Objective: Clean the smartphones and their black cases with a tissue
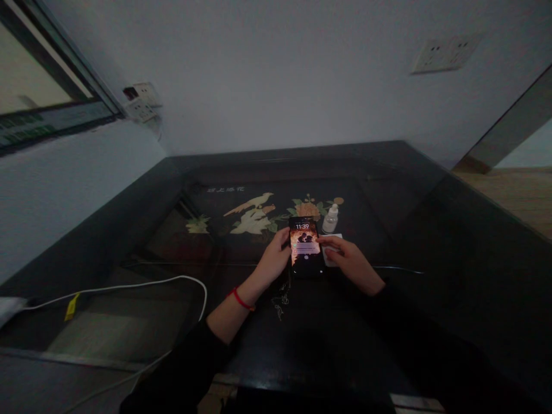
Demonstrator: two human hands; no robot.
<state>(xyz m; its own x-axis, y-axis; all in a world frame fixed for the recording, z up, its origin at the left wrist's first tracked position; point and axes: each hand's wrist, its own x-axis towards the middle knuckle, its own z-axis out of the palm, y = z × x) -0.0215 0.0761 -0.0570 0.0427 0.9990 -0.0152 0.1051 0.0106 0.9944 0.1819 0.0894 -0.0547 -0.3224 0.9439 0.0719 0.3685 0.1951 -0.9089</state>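
Head view: phone (305,247) sits centre frame on the dark table (431,241), screen lit and face up. Your left hand (273,261) is closed around its left edge, with a red band (240,300) on that wrist. Your right hand (351,261) is at the phone's right edge, fingers together on a white pad (333,253); can't tell if it's pinched or only pressed. Small bottle (330,219) stands just above the pad. White cable (129,284) runs across the lower left.

Black long sleeves (185,368); thin red bracelet (240,300), perhaps a cord, on the left wrist.
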